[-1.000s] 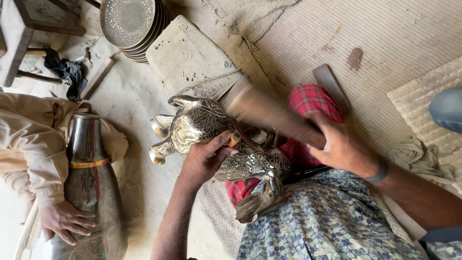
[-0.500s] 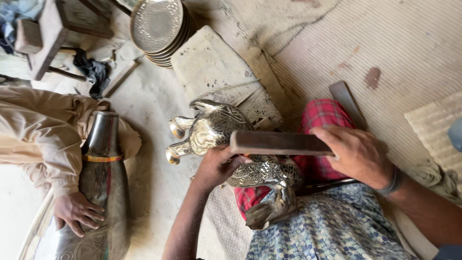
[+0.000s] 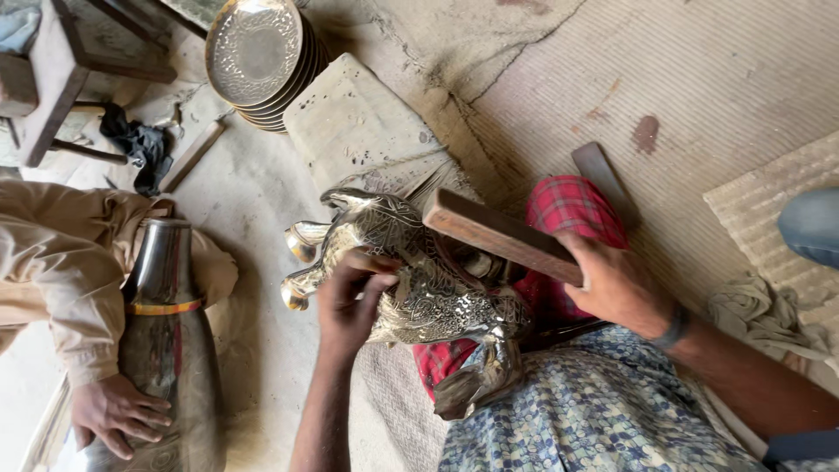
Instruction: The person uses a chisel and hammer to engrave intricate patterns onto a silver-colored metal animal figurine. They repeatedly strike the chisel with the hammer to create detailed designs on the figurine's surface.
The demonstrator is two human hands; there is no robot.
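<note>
Head view: at centre frame I pinch a tool, hidden, with my left hand (image 3: 350, 301) against the engraved metal animal figure (image 3: 419, 288); my right hand (image 3: 616, 284) grips a wooden block (image 3: 502, 236) raised above it. Much surface looks already patterned.

stack of round engraved metal plates (image 3: 255, 54) up top left, tall dark metal vase (image 3: 166, 350) with a co-worker's hand (image 3: 115, 413) far left, worn pale stone slab (image 3: 354, 122) just above

An engraved silver-coloured metal animal figure (image 3: 419, 280) lies on its side across the person's lap, legs with rounded hooves pointing left, its patterned body shiny and dense with chased ornament (the head end hangs low toward the bottom). A flat brown wooden bar (image 3: 502, 236) rests tilted across its upper flank.
</note>
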